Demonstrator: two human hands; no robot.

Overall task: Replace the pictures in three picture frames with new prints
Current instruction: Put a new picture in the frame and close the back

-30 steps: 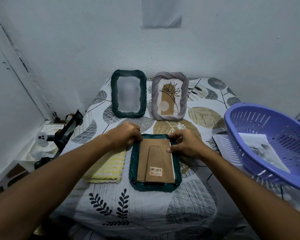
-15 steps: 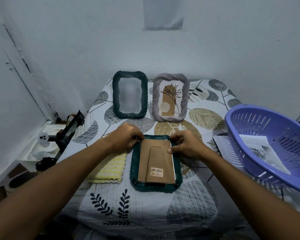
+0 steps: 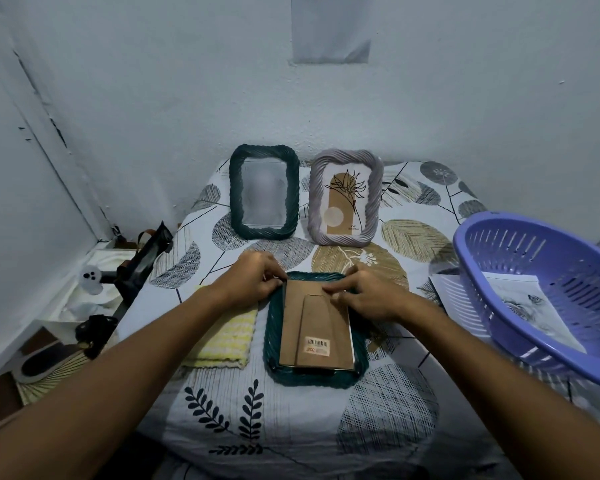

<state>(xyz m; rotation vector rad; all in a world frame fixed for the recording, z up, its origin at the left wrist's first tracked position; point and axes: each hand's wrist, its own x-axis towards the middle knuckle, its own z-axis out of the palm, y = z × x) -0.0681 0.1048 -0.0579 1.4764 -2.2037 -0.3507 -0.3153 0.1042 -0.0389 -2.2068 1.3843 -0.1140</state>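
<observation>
A dark green frame (image 3: 315,377) lies face down in the middle of the bed, its brown cardboard back (image 3: 316,327) with a barcode sticker facing up. My left hand (image 3: 253,280) pinches the back's top left corner. My right hand (image 3: 368,294) rests its fingertips on the back's upper right part, fingers curled. Against the wall stand two upright frames: a dark green one (image 3: 264,195) with a blurred picture and a lilac one (image 3: 345,197) with a plant print.
A purple plastic basket (image 3: 548,292) at the right holds a paper print (image 3: 537,313). A yellow striped cloth (image 3: 227,336) lies left of the flat frame. Black gear (image 3: 139,265) sits beside the bed at the left. The patterned bedsheet (image 3: 291,427) covers the surface.
My right hand slid left onto the upper part of the cardboard back. My left hand stays at the top left corner. The view shifted slightly.
</observation>
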